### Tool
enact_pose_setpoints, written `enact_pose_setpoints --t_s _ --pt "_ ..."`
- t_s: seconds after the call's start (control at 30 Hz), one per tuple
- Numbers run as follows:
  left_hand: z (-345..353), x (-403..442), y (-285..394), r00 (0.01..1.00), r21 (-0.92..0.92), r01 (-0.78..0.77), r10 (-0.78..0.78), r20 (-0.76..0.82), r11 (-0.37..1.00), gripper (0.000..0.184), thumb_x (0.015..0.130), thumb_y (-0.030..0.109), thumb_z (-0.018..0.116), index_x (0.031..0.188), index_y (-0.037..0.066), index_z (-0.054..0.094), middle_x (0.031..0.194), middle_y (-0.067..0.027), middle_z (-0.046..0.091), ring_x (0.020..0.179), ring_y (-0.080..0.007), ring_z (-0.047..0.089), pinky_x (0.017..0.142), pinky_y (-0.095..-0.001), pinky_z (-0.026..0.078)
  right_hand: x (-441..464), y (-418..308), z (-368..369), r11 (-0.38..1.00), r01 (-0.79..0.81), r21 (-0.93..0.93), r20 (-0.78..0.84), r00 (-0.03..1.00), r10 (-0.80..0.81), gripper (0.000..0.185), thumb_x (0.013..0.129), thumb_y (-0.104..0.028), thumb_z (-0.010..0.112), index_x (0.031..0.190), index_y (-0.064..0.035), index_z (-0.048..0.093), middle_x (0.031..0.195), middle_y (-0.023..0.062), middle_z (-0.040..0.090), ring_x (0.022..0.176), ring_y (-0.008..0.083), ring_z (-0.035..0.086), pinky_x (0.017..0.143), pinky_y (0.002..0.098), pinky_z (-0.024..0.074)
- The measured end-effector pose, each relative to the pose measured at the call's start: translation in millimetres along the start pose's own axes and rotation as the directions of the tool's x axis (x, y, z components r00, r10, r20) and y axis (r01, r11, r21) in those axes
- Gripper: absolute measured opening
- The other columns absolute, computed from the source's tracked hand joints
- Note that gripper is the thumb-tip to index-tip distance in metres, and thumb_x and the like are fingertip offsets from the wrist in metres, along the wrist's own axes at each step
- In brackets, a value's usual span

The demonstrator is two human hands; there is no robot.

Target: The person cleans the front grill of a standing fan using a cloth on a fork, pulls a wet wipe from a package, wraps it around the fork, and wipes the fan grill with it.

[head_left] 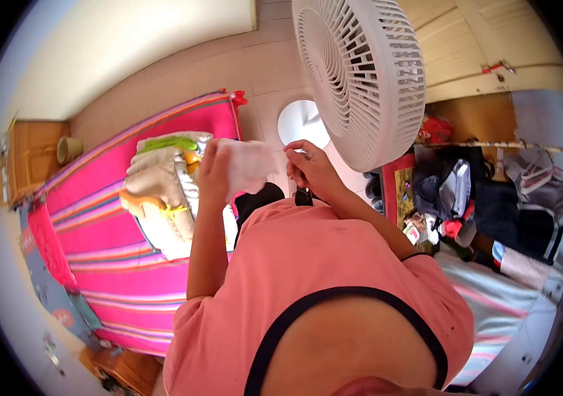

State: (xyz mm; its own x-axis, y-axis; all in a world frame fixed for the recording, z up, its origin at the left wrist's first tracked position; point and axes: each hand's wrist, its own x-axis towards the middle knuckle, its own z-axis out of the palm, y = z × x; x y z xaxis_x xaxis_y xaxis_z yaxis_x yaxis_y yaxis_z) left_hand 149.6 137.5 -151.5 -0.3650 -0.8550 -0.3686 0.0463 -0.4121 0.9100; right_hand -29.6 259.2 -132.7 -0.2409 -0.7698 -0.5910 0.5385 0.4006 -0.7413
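Cloth (252, 166), pale, blurred, held in the fingers of my left hand (214, 168) near the bed (106, 231), apparently to keep it off the folded clothes (163, 181); right hand (319, 173), fingers narrow, contents I cannot tell.

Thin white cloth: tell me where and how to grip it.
Pinch the thin white cloth by its free right edge, coming from the right hand's side. It looks soft and loosely spread, and the left hand occupies the opposite edge.
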Motion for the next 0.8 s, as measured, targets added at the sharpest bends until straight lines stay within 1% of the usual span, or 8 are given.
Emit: enact_pose_setpoints --t_s 0.07,0.13,0.23,0.3,0.43,0.57,0.67,0.8 --pt "-13.0 15.6 16.6 0.990 -0.314 0.105 -0.071 0.120 0.943 0.024 0.093 0.015 0.050 0.115 0.004 0.054 0.100 -0.0050 0.060 0.092 -0.0137 0.060 0.078 -0.0287 0.050 25.4 25.1 -7.8 0.997 -0.022 0.076 -0.020 1.000 0.024 0.024 0.097 -0.026 0.052 0.103 -0.0027 0.054 0.065 0.0017 0.051 0.045 0.0055 0.040 0.039 0.0207 0.0281" --pt "-23.7 33.6 26.4 0.937 -0.468 0.214 -0.045 0.347 0.858 0.028 0.093 0.013 0.049 0.118 0.001 0.054 0.109 -0.0088 0.062 0.104 -0.0200 0.061 0.089 -0.0344 0.050 49.6 62.3 -21.1 0.982 -0.047 -0.181 0.088 0.994 0.064 0.026 0.097 -0.029 0.053 0.099 -0.0030 0.055 0.064 0.0000 0.048 0.047 0.0053 0.037 0.042 0.0206 0.0283" --pt "-25.8 59.9 22.9 0.911 -0.342 0.256 -0.107 0.399 0.904 0.032 0.094 0.012 0.052 0.123 0.000 0.053 0.112 -0.0094 0.061 0.104 -0.0196 0.061 0.089 -0.0336 0.050 47.1 94.7 -12.6 0.935 -0.092 -0.343 -0.100 0.993 0.061 0.028 0.099 -0.030 0.047 0.100 -0.0040 0.055 0.065 -0.0019 0.043 0.054 0.0062 0.037 0.050 0.0225 0.0331" --pt "-28.6 77.4 20.1 0.896 -0.326 0.297 -0.143 0.421 0.897 0.033 0.094 0.013 0.054 0.124 0.001 0.055 0.111 -0.0082 0.063 0.102 -0.0171 0.061 0.088 -0.0317 0.049 44.6 94.7 -3.8 0.908 0.069 -0.414 -0.174 0.973 -0.153 0.025 0.100 -0.024 0.041 0.101 -0.0031 0.054 0.067 -0.0017 0.043 0.056 0.0064 0.037 0.052 0.0227 0.0343" --pt "-25.2 112.9 14.3 0.900 0.068 0.045 -0.071 0.431 0.997 0.028 0.096 0.014 0.053 0.118 -0.002 0.059 0.105 -0.0045 0.065 0.095 -0.0122 0.061 0.086 -0.0254 0.048 13.1 17.5 26.8 0.914 0.247 -0.321 -0.254 0.908 -0.335 0.021 0.100 -0.013 0.038 0.105 -0.0008 0.054 0.071 -0.0009 0.046 0.061 0.0065 0.041 0.057 0.0206 0.0371" --pt "0.4 97.5 52.9 0.743 0.100 0.085 -0.129 0.657 0.991 0.030 0.097 0.016 0.051 0.120 -0.003 0.057 0.106 -0.0052 0.064 0.096 -0.0134 0.061 0.082 -0.0268 0.051 -11.8 -11.4 37.6 0.911 0.215 -0.353 -0.158 0.946 -0.284 0.023 0.097 -0.010 0.046 0.113 -0.0014 0.059 0.078 0.0006 0.054 0.065 0.0059 0.046 0.059 0.0215 0.0400" --pt "3.7 89.5 67.6 0.642 0.114 0.278 -0.272 0.717 0.954 0.032 0.098 0.020 0.049 0.121 -0.001 0.055 0.106 -0.0045 0.063 0.095 -0.0126 0.061 0.079 -0.0268 0.051 -17.7 -14.6 44.8 0.815 0.376 -0.440 -0.171 0.856 -0.487 0.017 0.093 -0.013 0.055 0.105 -0.0020 0.058 0.078 0.0012 0.054 0.067 0.0081 0.048 0.060 0.0247 0.0414" --pt "3.1 82.2 87.8 0.452 0.242 0.087 -0.255 0.855 0.966 0.034 0.098 0.020 0.049 0.124 -0.001 0.053 0.105 -0.0035 0.063 0.095 -0.0108 0.059 0.079 -0.0259 0.049 -44.2 -35.4 52.1 0.784 0.372 -0.497 -0.286 0.782 -0.553 0.046 0.075 -0.026 0.079 0.110 -0.0062 0.056 0.075 -0.0040 0.042 0.062 0.0052 0.034 0.056 0.0206 0.0312"
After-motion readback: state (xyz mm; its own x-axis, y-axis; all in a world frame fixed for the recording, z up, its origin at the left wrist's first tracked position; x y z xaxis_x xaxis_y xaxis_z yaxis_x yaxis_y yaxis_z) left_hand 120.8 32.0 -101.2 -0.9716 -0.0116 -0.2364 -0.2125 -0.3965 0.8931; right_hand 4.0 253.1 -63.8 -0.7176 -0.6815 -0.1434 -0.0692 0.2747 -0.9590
